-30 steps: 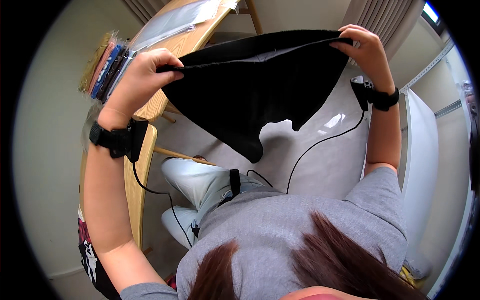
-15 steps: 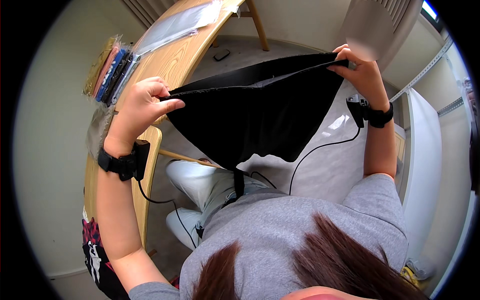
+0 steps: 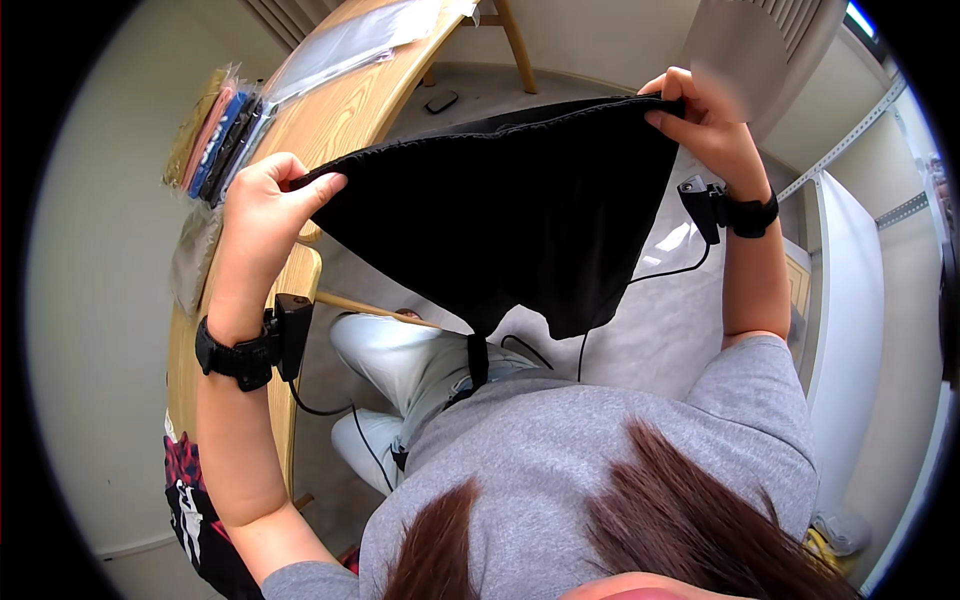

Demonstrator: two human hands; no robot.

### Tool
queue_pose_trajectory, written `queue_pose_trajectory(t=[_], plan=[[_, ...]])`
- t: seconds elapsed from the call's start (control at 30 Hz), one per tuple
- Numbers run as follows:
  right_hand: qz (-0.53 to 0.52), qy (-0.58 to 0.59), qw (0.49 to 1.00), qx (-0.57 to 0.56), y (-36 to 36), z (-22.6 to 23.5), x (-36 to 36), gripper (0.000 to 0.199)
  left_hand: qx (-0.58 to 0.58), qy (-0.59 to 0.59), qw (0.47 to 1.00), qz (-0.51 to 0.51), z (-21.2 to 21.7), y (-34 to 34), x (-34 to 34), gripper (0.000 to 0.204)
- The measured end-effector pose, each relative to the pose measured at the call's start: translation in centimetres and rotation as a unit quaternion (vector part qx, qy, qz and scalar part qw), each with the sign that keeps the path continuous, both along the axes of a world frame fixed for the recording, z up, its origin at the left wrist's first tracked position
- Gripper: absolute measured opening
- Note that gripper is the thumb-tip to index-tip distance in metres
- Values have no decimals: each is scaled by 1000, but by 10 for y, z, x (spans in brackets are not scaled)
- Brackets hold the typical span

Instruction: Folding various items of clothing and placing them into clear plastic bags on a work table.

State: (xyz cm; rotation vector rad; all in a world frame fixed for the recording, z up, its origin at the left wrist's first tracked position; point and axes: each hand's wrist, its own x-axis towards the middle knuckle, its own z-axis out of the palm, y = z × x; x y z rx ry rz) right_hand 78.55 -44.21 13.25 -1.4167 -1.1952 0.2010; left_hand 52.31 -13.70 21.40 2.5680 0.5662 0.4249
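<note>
A black garment (image 3: 510,210), its exact kind unclear, is stretched out in front of me by its upper edge. It hangs down toward my lap, with a notch in its lower edge. My left hand (image 3: 272,205) pinches the left end of that edge between thumb and fingers. At the other end, my right hand (image 3: 708,125) grips the right corner, slightly higher than the left. The top edge is drawn fairly straight, and the near layer covers most of the far one.
To the left runs a wooden table (image 3: 330,125) carrying clear plastic bags (image 3: 350,50). Several folded, bagged clothes (image 3: 215,135) stand at its left edge. A white panel (image 3: 845,330) and metal shelving are at the right. Black cables (image 3: 690,270) trail from both wrist straps.
The garment's upper edge has been pulled tauter and tilted, so its opening shows less. My left hand has moved a little left, my right slightly up and left.
</note>
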Motion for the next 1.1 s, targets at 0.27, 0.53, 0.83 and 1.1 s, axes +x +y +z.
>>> queue_pose_trajectory(t=[0.27, 0.53, 0.83, 1.1], plan=[[17, 63, 998, 16, 2, 3, -6, 20, -251, 78, 962, -70, 2, -1, -14, 19], [7, -15, 1000, 11, -2, -6, -5, 23, -238, -28, 959, -154, -1, -8, -31, 23], [31, -1, 999, 43, 3, -6, -11, 23, -253, -39, 958, -126, 5, -6, -51, 21], [238, 268, 917, 173, 20, -25, 0, 22, -364, -129, 912, -137, -6, 12, -52, 22]])
